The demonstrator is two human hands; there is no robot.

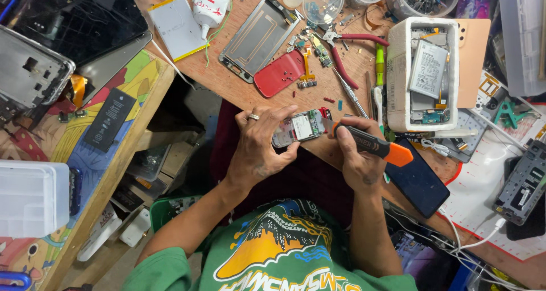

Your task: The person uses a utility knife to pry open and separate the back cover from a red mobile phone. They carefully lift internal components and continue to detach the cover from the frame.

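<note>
My left hand [263, 146], with a ring on one finger, grips a small opened phone [300, 127] whose circuit board and white inner part show. My right hand [355, 157] holds a screwdriver with a dark grip and orange end [375, 146]; its tip rests at the phone's right edge. Both hands sit at the near edge of the wooden workbench [364, 69], above my lap and green printed shirt.
A red phone back cover [280, 73], a silver frame [259, 36], red-handled pliers [347, 49], and a foam box holding a battery [427, 69] lie beyond the hands. A dark phone [418, 183] lies right. White plastic boxes [31, 197] and a black battery [110, 119] sit left.
</note>
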